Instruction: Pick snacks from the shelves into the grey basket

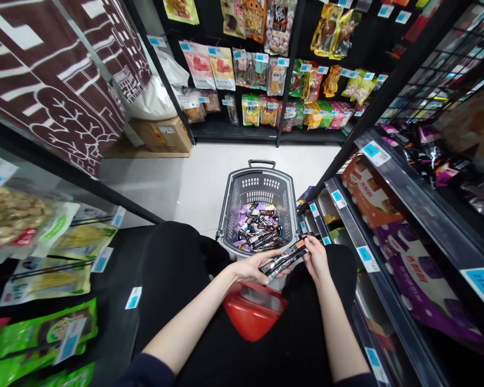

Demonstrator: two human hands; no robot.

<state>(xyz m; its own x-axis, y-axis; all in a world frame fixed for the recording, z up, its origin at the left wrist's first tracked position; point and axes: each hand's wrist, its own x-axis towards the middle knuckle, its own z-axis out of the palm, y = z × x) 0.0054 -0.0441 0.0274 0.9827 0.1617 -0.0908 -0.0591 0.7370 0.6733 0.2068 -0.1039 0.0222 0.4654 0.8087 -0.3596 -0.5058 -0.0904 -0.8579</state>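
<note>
Both my hands hold a long dark snack packet (283, 258) above the near rim of a grey shopping basket (258, 180). My left hand (255, 266) grips the packet's left end from below. Its right end is pinched by the fingers of my right hand (317, 258). Inside the basket lies a heap of small wrapped snacks (258, 226), mostly black and purple. A red plastic piece (253, 317) sits between my knees, just below my hands; what it belongs to is partly hidden.
Shelves (411, 199) with price tags and purple boxes (423, 279) stand close on the right. Hanging snack bags (60, 236) line the left side. Racks of packaged snacks (250, 110) face me beyond the floor. A cardboard box (165, 134) rests at the back left.
</note>
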